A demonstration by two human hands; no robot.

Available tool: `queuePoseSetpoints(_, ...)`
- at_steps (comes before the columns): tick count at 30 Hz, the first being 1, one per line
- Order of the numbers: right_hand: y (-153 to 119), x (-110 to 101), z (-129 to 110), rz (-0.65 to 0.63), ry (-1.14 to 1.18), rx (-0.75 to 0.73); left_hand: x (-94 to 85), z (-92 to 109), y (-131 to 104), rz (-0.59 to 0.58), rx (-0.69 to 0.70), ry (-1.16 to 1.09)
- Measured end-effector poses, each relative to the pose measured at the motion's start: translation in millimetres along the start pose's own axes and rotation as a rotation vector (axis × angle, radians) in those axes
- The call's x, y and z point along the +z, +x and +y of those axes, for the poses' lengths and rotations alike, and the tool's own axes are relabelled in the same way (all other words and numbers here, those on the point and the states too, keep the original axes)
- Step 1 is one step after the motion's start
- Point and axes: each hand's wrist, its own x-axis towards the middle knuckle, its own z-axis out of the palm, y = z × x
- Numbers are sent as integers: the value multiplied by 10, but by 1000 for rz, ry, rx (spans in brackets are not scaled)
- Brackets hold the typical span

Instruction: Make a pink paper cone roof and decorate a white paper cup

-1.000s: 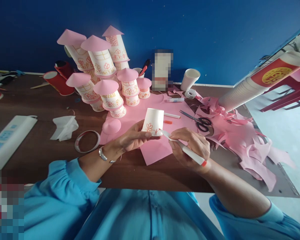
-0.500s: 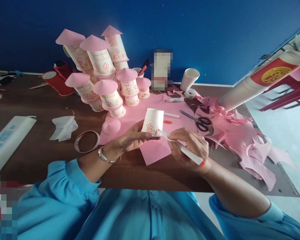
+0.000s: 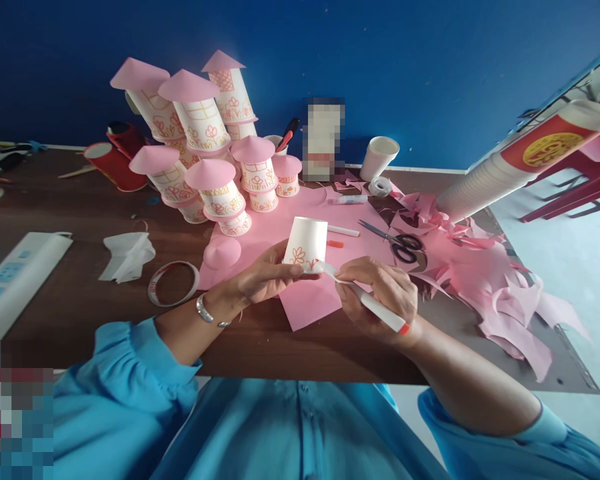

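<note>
My left hand grips an upturned white paper cup by its rim; an orange flower is drawn on its side. A white marker with a red end is held in my right hand, its tip touching the cup's lower edge. Both hands hover over a pink paper sheet on the brown table. A loose pink cone lies just left of the cup.
Decorated cup towers with pink cone roofs stand behind. Scissors, a second marker, a tape roll, crumpled tissue, pink scraps, a long cup stack, a white cup and a power strip surround me.
The marker tip has shifted slightly along the cup's lower edge; otherwise the hands and cup have stayed nearly still.
</note>
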Motion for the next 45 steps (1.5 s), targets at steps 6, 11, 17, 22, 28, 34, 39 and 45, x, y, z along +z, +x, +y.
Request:
queuePoseSetpoints(6,1,0,0,-11,9,-5,-4,-6,-1,-1,3,12)
queuePoseSetpoints(11,5,6,-1,-12,7,-3,-12,-4,3,-10,-1,11)
queuePoseSetpoints(17,9,16,6,-10,6,-5,-17,-18,3,12,-10,-8)
queuePoseSetpoints(22,8,11,3,-7,-2,5,-17,-21,2,25,-12,-7)
queuePoseSetpoints(28,6,10,1,-17,-7,3,-10,-8,2,14,-9,-8)
queuePoseSetpoints(34,-4,12,4,-16,-5,15,-14,-3,-2,25,-19,1)
queuePoseSetpoints(39,8,11,2,-8,-14,10,10,8,3,25,-13,5)
queuePoseSetpoints(45,3,24,6,0,-23,12,22,5,4,15,-3,29)
